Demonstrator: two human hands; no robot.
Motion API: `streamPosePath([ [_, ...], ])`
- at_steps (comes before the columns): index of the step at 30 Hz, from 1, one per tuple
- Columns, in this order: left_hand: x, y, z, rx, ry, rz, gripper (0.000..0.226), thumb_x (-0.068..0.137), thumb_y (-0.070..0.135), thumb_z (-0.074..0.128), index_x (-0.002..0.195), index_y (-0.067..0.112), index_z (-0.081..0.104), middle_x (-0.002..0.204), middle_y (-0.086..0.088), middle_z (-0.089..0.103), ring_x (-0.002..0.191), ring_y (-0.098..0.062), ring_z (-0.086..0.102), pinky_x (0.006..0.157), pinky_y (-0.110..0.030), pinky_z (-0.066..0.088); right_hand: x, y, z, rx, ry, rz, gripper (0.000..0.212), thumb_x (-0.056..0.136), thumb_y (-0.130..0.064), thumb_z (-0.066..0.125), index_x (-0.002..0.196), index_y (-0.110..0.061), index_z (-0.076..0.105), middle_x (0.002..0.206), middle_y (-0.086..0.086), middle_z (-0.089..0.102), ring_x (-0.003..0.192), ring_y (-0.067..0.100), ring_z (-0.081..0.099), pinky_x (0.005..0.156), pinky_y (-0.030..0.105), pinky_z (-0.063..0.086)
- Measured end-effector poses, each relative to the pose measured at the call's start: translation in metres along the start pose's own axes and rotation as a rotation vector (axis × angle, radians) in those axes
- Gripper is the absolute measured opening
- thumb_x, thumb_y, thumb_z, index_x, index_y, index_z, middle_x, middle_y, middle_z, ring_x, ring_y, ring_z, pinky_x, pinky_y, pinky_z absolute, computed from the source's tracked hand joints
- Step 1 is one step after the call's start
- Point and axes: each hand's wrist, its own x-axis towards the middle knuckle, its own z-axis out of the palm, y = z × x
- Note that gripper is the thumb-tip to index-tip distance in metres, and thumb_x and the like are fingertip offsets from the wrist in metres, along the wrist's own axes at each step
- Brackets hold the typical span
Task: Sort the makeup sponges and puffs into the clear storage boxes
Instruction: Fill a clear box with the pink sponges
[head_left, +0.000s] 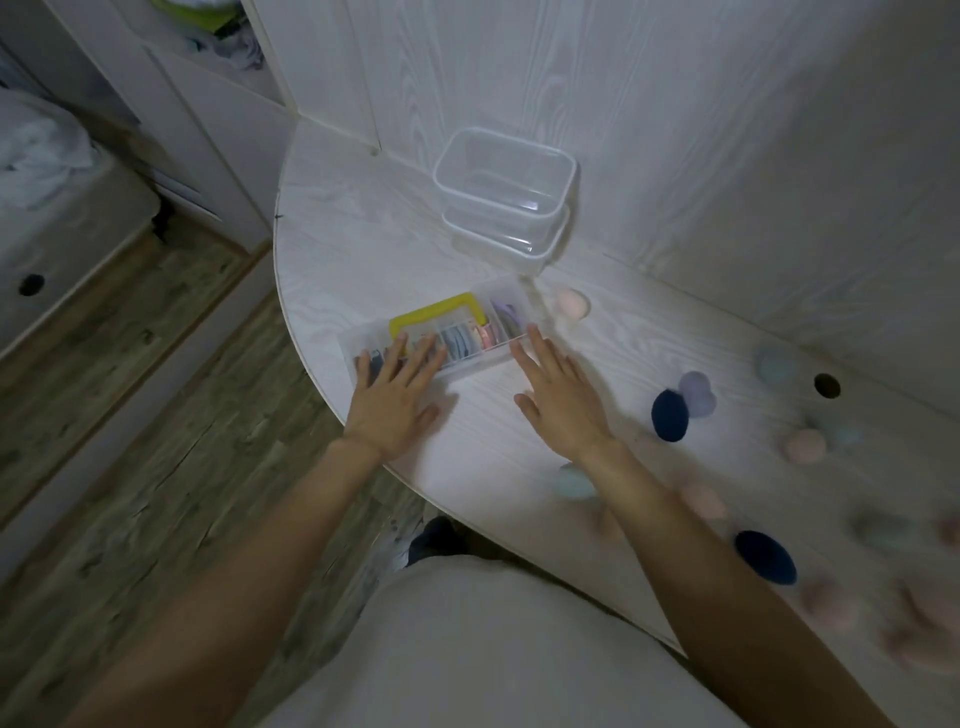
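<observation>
A shallow clear organizer box (493, 358) lies on the white table, holding several flat puffs on edge and a yellow-rimmed item (436, 312). My left hand (397, 400) rests flat, fingers spread, on the box's near left end. My right hand (561, 395) is flat with fingers apart, its fingertips at the box's right end. Two empty clear storage boxes (504, 197) stand stacked behind. Loose sponges lie to the right: a peach one (571, 302), a navy one (670, 415), a lilac one (698, 392), another navy one (766, 557), and several pastel ones.
The table's rounded edge (311, 374) drops off to a wooden floor on the left. A white panel wall (727, 156) stands behind the table. A round cable hole (827, 385) sits at the right. A cabinet and bedding are at far left.
</observation>
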Motion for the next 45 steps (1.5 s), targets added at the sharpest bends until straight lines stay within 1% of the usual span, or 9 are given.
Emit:
streamPosePath([
  [7,0.023,-0.02,-0.014,0.009,0.241,0.114,0.061,0.078,0.026,0.069,0.135,0.031,0.047,0.138,-0.001,0.049,0.116,-0.03,0.049,0.079,-0.043,0.039,0.017,0.014,-0.005,0.098,0.01,0.118,0.079,0.079,-0.03,0.071,0.143,-0.029,0.025,0.158,0.003,-0.004,0.142,0.028,0.015,0.108,0.047,0.032],
  [11,0.04,-0.036,-0.019,-0.066,0.275,0.098,0.053,0.074,0.046,0.051,0.125,0.03,0.055,0.128,0.0,0.055,0.111,-0.027,0.049,0.082,-0.04,0.036,0.024,0.003,0.001,0.369,0.054,0.26,0.055,0.078,-0.018,0.066,0.125,-0.022,0.039,0.129,0.004,0.048,0.106,0.027,0.056,0.078,0.033,0.047],
  [15,0.063,-0.032,-0.031,-0.207,0.354,0.033,0.052,0.073,0.053,0.042,0.109,0.023,0.065,0.113,-0.002,0.06,0.104,-0.027,0.051,0.082,-0.036,0.036,0.031,0.031,-0.011,0.194,0.297,0.462,0.043,0.081,-0.013,0.058,0.122,-0.015,0.049,0.116,0.008,0.058,0.095,0.028,0.059,0.076,0.035,0.047],
  [21,0.121,-0.023,-0.067,-0.889,0.392,-0.19,0.041,0.088,0.031,0.059,0.127,0.021,0.05,0.124,0.001,0.054,0.107,-0.013,0.052,0.089,-0.028,0.042,0.051,0.062,-0.038,0.106,0.358,0.561,0.045,0.081,-0.01,0.055,0.127,-0.012,0.05,0.125,0.014,0.056,0.11,0.034,0.052,0.093,0.04,0.039],
  [26,0.182,-0.022,-0.096,-1.359,0.213,-0.423,0.06,0.089,0.042,0.057,0.139,0.014,0.037,0.131,-0.004,0.051,0.11,-0.018,0.054,0.094,-0.034,0.048,0.114,0.031,-0.093,0.565,0.423,0.377,0.051,0.089,-0.016,0.057,0.137,-0.014,0.04,0.13,0.012,0.051,0.114,0.026,0.052,0.095,0.035,0.041],
  [31,0.198,-0.014,-0.104,-1.5,0.185,-0.443,0.047,0.088,0.034,0.062,0.128,0.019,0.045,0.108,-0.014,0.061,0.083,-0.02,0.064,0.078,-0.031,0.056,0.16,0.012,-0.106,0.958,0.462,0.506,0.054,0.091,-0.013,0.057,0.14,-0.011,0.033,0.109,0.003,0.056,0.098,0.027,0.061,0.085,0.049,0.053],
  [35,0.174,0.006,-0.117,-1.608,0.221,-0.291,0.042,0.092,0.021,0.057,0.13,0.027,0.041,0.087,-0.011,0.063,0.082,-0.018,0.067,0.073,-0.031,0.058,0.124,0.013,-0.102,1.057,0.533,0.55,0.061,0.086,-0.001,0.061,0.14,-0.009,0.033,0.101,0.001,0.052,0.092,0.024,0.062,0.065,0.024,0.058],
  [40,0.12,0.047,-0.11,-1.601,0.158,-0.203,0.045,0.091,0.01,0.059,0.13,0.018,0.04,0.087,-0.017,0.058,0.062,-0.009,0.064,0.051,-0.021,0.053,0.033,0.019,-0.089,1.101,0.46,0.584,0.086,0.084,-0.001,0.064,0.149,-0.02,0.012,0.099,0.0,0.05,0.096,0.026,0.059,0.079,0.04,0.055],
  [45,0.066,0.073,-0.063,-1.742,-0.039,-0.194,0.058,0.086,0.006,0.064,0.129,0.033,0.037,0.087,-0.009,0.052,0.084,-0.014,0.06,0.076,-0.03,0.057,-0.041,0.014,-0.073,0.971,0.269,0.553,0.095,0.077,-0.011,0.074,0.144,-0.029,0.01,0.115,0.006,0.047,0.093,0.019,0.058,0.074,0.023,0.051],
])
